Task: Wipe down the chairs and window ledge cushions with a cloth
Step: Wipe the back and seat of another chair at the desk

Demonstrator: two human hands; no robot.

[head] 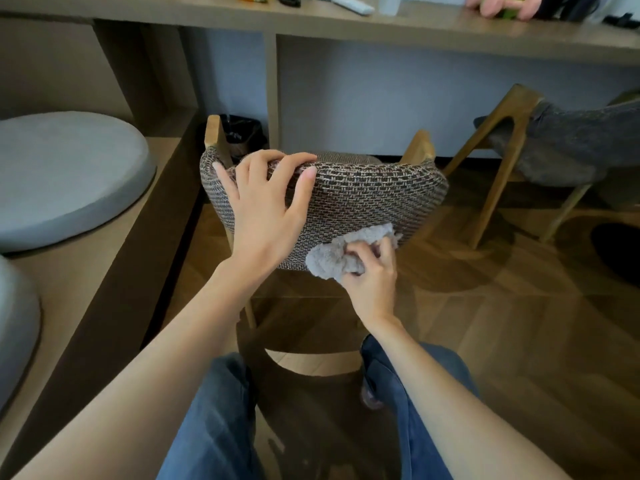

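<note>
Your knees point(214, 420) in jeans faced the woven chair point(367, 199).
Your left hand point(266, 209) curled over its top edge; your right hand point(372, 282) clutched the grey cloth point(332, 258) against its lower back.

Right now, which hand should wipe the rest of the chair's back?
The right hand: it grips the grey cloth against the woven chair back. The left hand holds the top edge, steadying it.
</note>
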